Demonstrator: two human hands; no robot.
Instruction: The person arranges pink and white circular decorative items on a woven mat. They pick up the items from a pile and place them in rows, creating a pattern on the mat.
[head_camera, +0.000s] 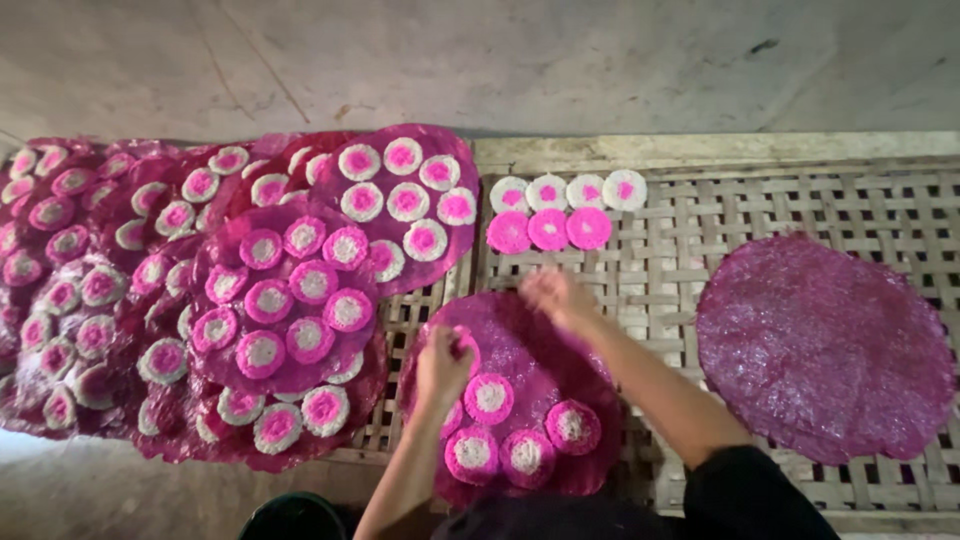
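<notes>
Left hand (440, 362) grip pinched on a pink disc (464, 348) over the purple mat (520, 340); right hand (553, 293) blurred, grip unclear.

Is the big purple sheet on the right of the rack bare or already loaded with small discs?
Bare. The purple sheet lies spread flat on the woven rack with no small discs on it.

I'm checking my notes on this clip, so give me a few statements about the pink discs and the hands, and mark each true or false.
1. The large round magenta sheet on the right carries small discs. False: it is bare.
2. The left hand is over the round magenta sheet nearest the person. True.
3. Seven small pink and white discs lie directly on the woven bamboo rack. True.
4. The right hand rests on the stacked sheets at the left. False: it is by the near sheet's far edge.
</notes>
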